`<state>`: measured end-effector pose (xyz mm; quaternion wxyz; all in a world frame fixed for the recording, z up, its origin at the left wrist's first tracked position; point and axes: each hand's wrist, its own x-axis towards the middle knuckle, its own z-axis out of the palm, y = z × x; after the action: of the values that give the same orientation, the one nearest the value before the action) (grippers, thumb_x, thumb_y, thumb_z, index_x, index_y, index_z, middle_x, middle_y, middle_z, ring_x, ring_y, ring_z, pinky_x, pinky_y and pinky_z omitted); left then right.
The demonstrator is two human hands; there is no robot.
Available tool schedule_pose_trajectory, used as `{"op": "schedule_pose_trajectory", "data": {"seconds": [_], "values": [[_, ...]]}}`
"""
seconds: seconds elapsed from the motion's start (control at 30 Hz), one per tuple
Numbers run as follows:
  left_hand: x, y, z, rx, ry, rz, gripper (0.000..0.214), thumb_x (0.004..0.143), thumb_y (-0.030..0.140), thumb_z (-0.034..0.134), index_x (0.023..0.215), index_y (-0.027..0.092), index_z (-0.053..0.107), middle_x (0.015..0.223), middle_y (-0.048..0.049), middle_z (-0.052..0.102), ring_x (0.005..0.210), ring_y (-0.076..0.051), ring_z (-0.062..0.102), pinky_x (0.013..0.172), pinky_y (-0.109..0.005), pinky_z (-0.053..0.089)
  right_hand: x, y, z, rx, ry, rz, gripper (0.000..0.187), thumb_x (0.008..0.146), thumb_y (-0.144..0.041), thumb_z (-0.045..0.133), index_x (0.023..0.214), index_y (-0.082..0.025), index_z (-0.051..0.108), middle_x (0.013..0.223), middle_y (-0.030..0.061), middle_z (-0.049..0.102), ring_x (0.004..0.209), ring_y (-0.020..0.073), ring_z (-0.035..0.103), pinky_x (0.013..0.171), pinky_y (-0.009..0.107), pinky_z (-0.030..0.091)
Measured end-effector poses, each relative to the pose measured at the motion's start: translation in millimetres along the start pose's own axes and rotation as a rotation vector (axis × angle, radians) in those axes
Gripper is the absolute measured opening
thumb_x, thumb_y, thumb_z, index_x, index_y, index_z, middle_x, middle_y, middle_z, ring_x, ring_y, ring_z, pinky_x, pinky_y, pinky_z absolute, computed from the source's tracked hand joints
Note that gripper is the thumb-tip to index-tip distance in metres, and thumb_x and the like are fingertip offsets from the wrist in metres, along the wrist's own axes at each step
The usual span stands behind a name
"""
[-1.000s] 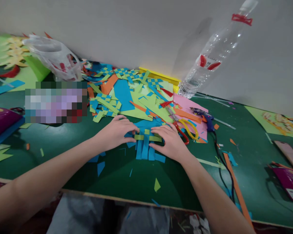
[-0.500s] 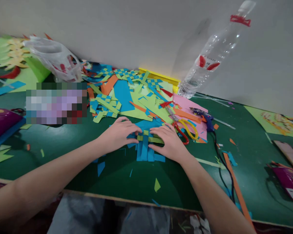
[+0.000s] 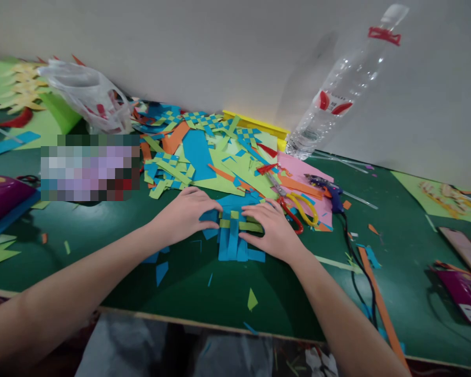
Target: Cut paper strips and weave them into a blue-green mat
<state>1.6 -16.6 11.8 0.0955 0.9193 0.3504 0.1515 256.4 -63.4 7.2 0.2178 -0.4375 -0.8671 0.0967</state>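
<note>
A small weave of blue and green paper strips (image 3: 233, 245) lies on the green table between my two hands. Blue strips run towards me, and a green one crosses them. At its left edge is my left hand (image 3: 188, 215), thumb and fingers apart around the end of the green strip. My right hand (image 3: 273, 229) rests over the right side, with fingers above the green strip and thumb below it, apart. Whether either hand pinches the paper is hard to see. Blue paper (image 3: 239, 200) lies just behind the weave.
Behind lies a heap of paper strips and woven pieces (image 3: 198, 149). Scissors (image 3: 294, 201) and a blue glue gun (image 3: 333, 196) with a black cord are to the right. A plastic bottle (image 3: 337, 89) leans on the wall. A plastic bag (image 3: 88, 94) stands left; paper scraps are scattered about.
My left hand has shifted slightly left, uncovering more of the weave's left edge. My right hand stays in nearly the same place.
</note>
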Motion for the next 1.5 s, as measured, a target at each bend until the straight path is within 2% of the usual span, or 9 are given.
{"op": "schedule_pose_trajectory", "data": {"seconds": [0.27, 0.63, 0.87, 1.03, 1.17, 1.33, 1.5], "values": [[0, 3, -0.2, -0.006, -0.015, 0.002, 0.027, 0.081, 0.041, 0.068, 0.102, 0.025, 0.064, 0.1, -0.0012, 0.07, 0.098, -0.02, 0.062, 0.1, -0.04, 0.031, 0, -1, 1, 0.015, -0.004, 0.0, 0.037, 0.082, -0.043, 0.066, 0.113, -0.023, 0.059, 0.119, 0.0078, 0.067, 0.114, 0.0261, 0.057, 0.11, 0.052, 0.023], [-1, 2, 4.1, -0.039, -0.018, 0.055, 0.023, 0.086, 0.037, 0.063, 0.105, 0.024, 0.061, 0.116, 0.0003, 0.069, 0.107, -0.018, 0.062, 0.105, -0.038, 0.025, 0, -2, 0, 0.02, -0.058, -0.036, 0.036, 0.087, -0.041, 0.059, 0.118, -0.023, 0.056, 0.126, 0.0054, 0.064, 0.121, 0.0228, 0.053, 0.116, 0.051, 0.011], [-1, 1, 4.0, -0.027, -0.001, 0.08, 0.028, 0.086, 0.042, 0.063, 0.107, 0.024, 0.062, 0.122, -0.0025, 0.065, 0.113, -0.02, 0.058, 0.103, -0.038, 0.029, 0, -3, -3, -0.003, -0.042, -0.027, 0.039, 0.087, -0.041, 0.059, 0.122, -0.023, 0.053, 0.13, 0.0062, 0.061, 0.123, 0.0235, 0.051, 0.116, 0.051, 0.011], [-1, 0, 1.2, -0.023, -0.011, 0.059, 0.029, 0.083, 0.041, 0.066, 0.106, 0.024, 0.063, 0.117, -0.0028, 0.067, 0.11, -0.022, 0.059, 0.101, -0.039, 0.034, 0, 0, -9, -0.017, -0.02, -0.008, 0.048, 0.078, -0.053, 0.067, 0.114, -0.023, 0.056, 0.118, 0.006, 0.066, 0.116, 0.0248, 0.055, 0.114, 0.05, 0.015], [-1, 1, 2.7, -0.039, -0.01, 0.071, 0.034, 0.082, 0.04, 0.067, 0.111, 0.023, 0.062, 0.124, -0.0047, 0.064, 0.115, -0.023, 0.057, 0.101, -0.04, 0.036, 0, 1, -10, -0.023, -0.031, -0.013, 0.053, 0.073, -0.06, 0.068, 0.108, -0.023, 0.057, 0.115, 0.0067, 0.065, 0.113, 0.026, 0.055, 0.114, 0.052, 0.014], [-1, 2, 6.6, -0.031, -0.025, 0.103, 0.038, 0.082, 0.038, 0.068, 0.115, 0.022, 0.06, 0.122, -0.0051, 0.064, 0.114, -0.022, 0.056, 0.103, -0.04, 0.035, 0, -1, -8, -0.028, -0.068, -0.02, 0.052, 0.075, -0.06, 0.067, 0.109, -0.022, 0.057, 0.113, 0.0078, 0.066, 0.113, 0.0264, 0.056, 0.11, 0.051, 0.02], [-1, 3, 5.6, -0.022, -0.027, 0.093, 0.04, 0.082, 0.04, 0.067, 0.116, 0.022, 0.059, 0.119, -0.0053, 0.065, 0.112, -0.022, 0.056, 0.101, -0.039, 0.035, 0, -3, -8, -0.028, -0.078, -0.03, 0.053, 0.076, -0.058, 0.066, 0.115, -0.022, 0.056, 0.116, 0.0081, 0.065, 0.116, 0.0264, 0.054, 0.111, 0.05, 0.019]]}}
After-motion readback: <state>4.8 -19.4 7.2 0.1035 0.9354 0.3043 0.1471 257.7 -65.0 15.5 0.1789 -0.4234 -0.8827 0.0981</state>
